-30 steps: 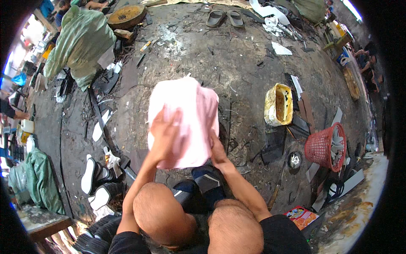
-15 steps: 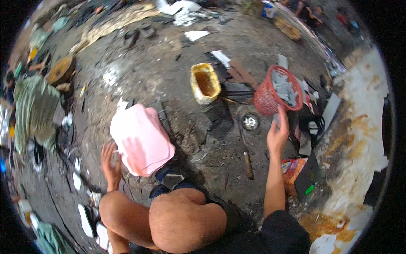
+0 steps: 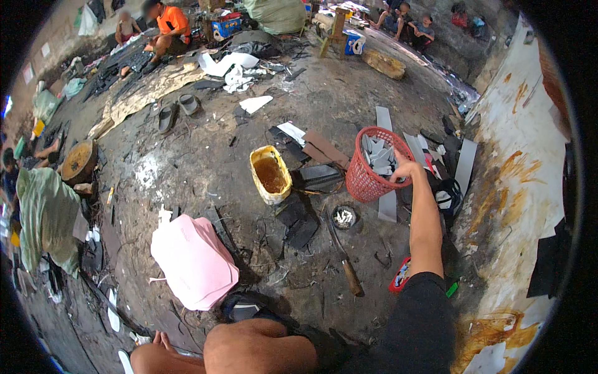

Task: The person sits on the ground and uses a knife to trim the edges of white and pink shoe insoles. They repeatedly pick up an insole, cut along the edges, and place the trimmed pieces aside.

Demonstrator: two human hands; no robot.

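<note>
Head view shows a dark, scuffed and littered floor (image 3: pixel 218 159), on which a red, round, openwork plastic basket (image 3: pixel 363 182) stands upright, with everything else spread about it. Right of the basket runs a pale, rust-stained slab (image 3: pixel 498 249). A draped, pale green cloth bundle (image 3: pixel 50 212) sits well off to the basket's left. Left of the basket too, on its near side and well apart from it, lies a stack of pale pink, flat sheets with rounded corners (image 3: pixel 193 262), flat on the floor. Just left of the basket stands a yellow-and-cream, open, boxy container (image 3: pixel 273 197) with an amber-brown substance inside. A long, thin, dark blade with a brown wooden handle (image 3: pixel 346 265) lies on the near-left side of the basket, its handle pointing toward the person. The right hand (image 3: pixel 408 169) reaches over the basket's right rim, fingers bent down among the contents; whether they are gripping a piece cannot be told. The left hand (image 3: pixel 163 340) is far from the basket, at the lower left, mostly hidden behind the knee, so its grip cannot be told. A small, dark, round dish (image 3: pixel 354 218) rests near the basket's near-left side, holding small white bits (image 3: pixel 342 217). Loose, flat grey cut pieces (image 3: pixel 379 156) fill the basket's upper part.
</note>
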